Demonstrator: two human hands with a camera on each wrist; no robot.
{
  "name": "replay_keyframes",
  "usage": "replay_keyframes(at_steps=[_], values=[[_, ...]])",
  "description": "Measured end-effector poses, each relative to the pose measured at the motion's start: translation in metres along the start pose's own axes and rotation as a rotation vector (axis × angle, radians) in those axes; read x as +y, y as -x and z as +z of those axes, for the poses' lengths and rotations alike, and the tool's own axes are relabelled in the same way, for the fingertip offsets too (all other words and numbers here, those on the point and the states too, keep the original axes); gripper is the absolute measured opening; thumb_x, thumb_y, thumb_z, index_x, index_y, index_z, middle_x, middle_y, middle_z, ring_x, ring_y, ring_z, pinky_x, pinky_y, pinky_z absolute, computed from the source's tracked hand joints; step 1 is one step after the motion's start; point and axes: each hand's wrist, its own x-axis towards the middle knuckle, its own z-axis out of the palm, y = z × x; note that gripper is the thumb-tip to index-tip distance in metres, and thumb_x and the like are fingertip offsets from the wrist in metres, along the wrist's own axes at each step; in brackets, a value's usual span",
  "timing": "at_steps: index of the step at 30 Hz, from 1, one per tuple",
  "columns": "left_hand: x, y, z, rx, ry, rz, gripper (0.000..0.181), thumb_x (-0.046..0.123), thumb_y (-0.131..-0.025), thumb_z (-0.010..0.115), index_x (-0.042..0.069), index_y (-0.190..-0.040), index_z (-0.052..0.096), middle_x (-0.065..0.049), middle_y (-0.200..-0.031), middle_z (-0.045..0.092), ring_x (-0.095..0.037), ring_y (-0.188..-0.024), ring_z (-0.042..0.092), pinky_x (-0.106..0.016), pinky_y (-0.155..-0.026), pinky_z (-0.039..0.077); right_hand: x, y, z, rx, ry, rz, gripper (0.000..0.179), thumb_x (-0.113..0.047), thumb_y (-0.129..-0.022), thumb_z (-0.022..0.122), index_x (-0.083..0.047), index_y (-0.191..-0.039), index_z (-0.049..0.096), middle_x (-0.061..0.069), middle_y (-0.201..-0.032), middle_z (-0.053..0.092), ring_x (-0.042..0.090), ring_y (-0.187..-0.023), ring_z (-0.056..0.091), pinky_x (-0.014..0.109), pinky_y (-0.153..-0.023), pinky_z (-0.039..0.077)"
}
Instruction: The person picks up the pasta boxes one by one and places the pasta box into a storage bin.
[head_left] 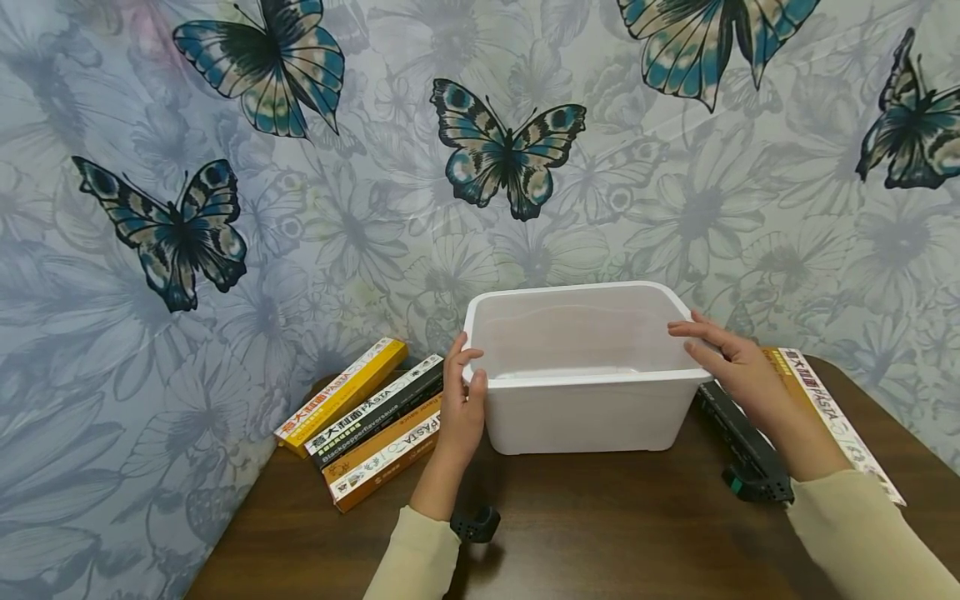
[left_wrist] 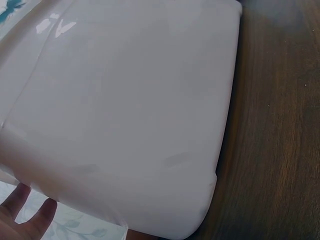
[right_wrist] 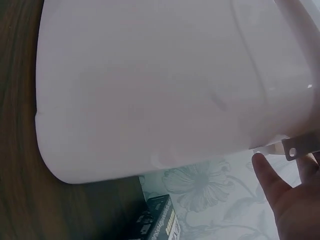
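Pale sleeves [head_left: 873,533] come first — beyond them the left hand [head_left: 460,412] and right hand [head_left: 738,371], fingers partly curled, grip opposite ends of a white bin [head_left: 592,418] between them — pasta boxes [head_left: 386,408] lie just left of the left hand.

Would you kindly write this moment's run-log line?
left hand: holding white plastic bin, left end | right hand: holding right end | pasta boxes: both sides

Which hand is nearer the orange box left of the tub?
Left: the left hand is by the orange box; the right hand is across the tub from it.
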Motion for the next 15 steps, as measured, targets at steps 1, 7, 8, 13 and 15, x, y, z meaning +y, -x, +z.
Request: replay_keyframes(at_steps=[1, 7, 8, 13, 15], values=[[0.0, 0.0, 0.0, 0.001, 0.002, 0.0, 0.03, 0.031, -0.102, 0.043, 0.021, -0.13, 0.047, 0.001, -0.167, 0.019, -0.028, -0.155, 0.018, -0.068, -0.117, 0.023, 0.001, 0.0, 0.001, 0.016, -0.006, -0.013, 0.041, -0.033, -0.105, 0.05, -0.01, -0.139, 0.057, 0.0, -0.165, 0.03, 0.014, -0.157, 0.013, 0.029, -0.121, 0.027], [-0.001, 0.001, 0.0, 0.012, 0.03, 0.01, 0.031, 0.024, -0.101, 0.043, 0.015, -0.13, 0.048, 0.001, -0.167, 0.019, -0.029, -0.155, 0.018, -0.067, -0.118, 0.022, 0.003, 0.0, 0.007, 0.098, -0.012, -0.045, 0.04, -0.03, -0.105, 0.05, -0.004, -0.134, 0.059, -0.016, -0.148, 0.053, 0.0, -0.152, 0.022, -0.003, -0.097, 0.029], [-0.001, 0.001, 0.0, 0.013, 0.03, 0.013, 0.031, 0.025, -0.101, 0.043, 0.014, -0.13, 0.048, 0.0, -0.167, 0.019, -0.029, -0.155, 0.019, -0.067, -0.118, 0.022, 0.003, 0.001, 0.007, 0.11, 0.001, -0.038, 0.04, -0.031, -0.106, 0.049, -0.006, -0.135, 0.059, -0.014, -0.151, 0.05, -0.001, -0.151, 0.023, -0.004, -0.096, 0.028], [-0.001, 0.001, 0.002, 0.013, 0.023, 0.014, 0.039, 0.039, -0.102, 0.044, 0.012, -0.131, 0.047, 0.001, -0.167, 0.019, -0.03, -0.155, 0.019, -0.069, -0.117, 0.023, 0.004, 0.006, 0.014, 0.243, 0.066, -0.007, 0.041, -0.034, -0.106, 0.047, -0.011, -0.137, 0.06, 0.008, -0.159, 0.04, -0.002, -0.146, 0.033, -0.003, -0.099, 0.031], [-0.002, 0.001, 0.002, 0.015, 0.023, 0.015, 0.04, 0.042, -0.102, 0.044, 0.013, -0.131, 0.047, 0.001, -0.167, 0.02, -0.03, -0.155, 0.019, -0.07, -0.116, 0.022, 0.005, 0.007, 0.018, 0.315, 0.079, -0.001, 0.04, -0.035, -0.106, 0.047, -0.013, -0.136, 0.062, 0.009, -0.156, 0.045, -0.006, -0.141, 0.039, -0.001, -0.099, 0.033]])
